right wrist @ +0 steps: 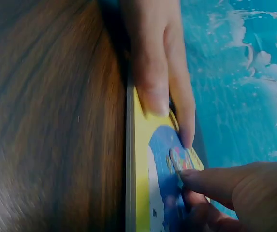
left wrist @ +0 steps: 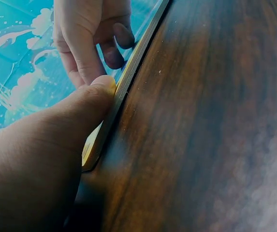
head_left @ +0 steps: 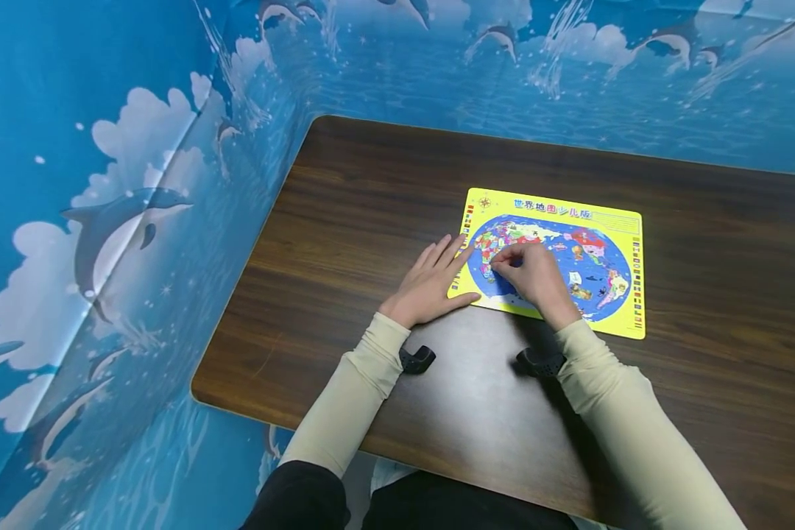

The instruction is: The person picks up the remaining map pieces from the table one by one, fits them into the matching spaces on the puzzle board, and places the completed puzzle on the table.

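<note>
A yellow-bordered world map puzzle board (head_left: 626, 324) lies flat on the table, its blue oval filled with colourful land shapes. My left hand (head_left: 430, 283) rests on the board's left edge with fingers spread, the thumb along the near edge. Over the oval's left part, my right hand (head_left: 536, 280) has its thumb and fingertips together. In the right wrist view, a small multicoloured map piece (right wrist: 179, 158) sits at the fingertips of the right hand (right wrist: 220, 188), which pinch it. It looks slightly tilted against the board; its lower part is hidden by the fingers.
The dark wooden table (head_left: 344, 221) extends around the board, its left edge (head_left: 258, 239) near a blue wall covering (head_left: 172, 294) printed with dolphins. Black wrist straps (head_left: 417, 359) sit on both wrists. The person's lap is below the table's front edge.
</note>
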The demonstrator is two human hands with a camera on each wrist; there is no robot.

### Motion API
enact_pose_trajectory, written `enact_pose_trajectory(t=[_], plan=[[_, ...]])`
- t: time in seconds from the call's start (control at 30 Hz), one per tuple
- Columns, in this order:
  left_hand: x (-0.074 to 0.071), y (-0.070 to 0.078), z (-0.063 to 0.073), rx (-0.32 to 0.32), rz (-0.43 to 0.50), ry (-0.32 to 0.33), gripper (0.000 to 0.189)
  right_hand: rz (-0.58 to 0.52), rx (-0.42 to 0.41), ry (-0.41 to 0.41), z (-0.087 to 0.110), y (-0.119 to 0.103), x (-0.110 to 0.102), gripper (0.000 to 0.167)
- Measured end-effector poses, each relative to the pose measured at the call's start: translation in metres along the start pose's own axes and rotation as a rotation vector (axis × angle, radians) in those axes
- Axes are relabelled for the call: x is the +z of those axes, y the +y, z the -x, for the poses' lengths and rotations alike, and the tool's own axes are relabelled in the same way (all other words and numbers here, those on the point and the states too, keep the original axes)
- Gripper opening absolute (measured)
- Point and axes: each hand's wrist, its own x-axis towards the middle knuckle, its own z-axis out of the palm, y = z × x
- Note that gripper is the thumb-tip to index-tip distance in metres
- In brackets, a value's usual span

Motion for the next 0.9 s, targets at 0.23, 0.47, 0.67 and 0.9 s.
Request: enact_pose_trajectory(t=[0.23,0.47,0.67,0.9], plan=[[0.0,0.0,0.002,-0.003,-0.02,-0.009,0.089,0.076,-0.054,0.004,0.004,-0.002,0.005,0.027],[0.0,0.0,0.002,0.002,-0.013,-0.013,0.089,0.104,-0.056,0.058,0.008,-0.004,0.012,0.027],[0.001,0.001,0.001,-0.002,-0.02,-0.021,0.088,0.095,-0.044,0.093,0.008,-0.001,0.013,0.022],[0.002,0.002,0.0,0.007,-0.016,-0.021,0.088,0.008,-0.059,0.119,0.011,0.009,0.004,0.024]])
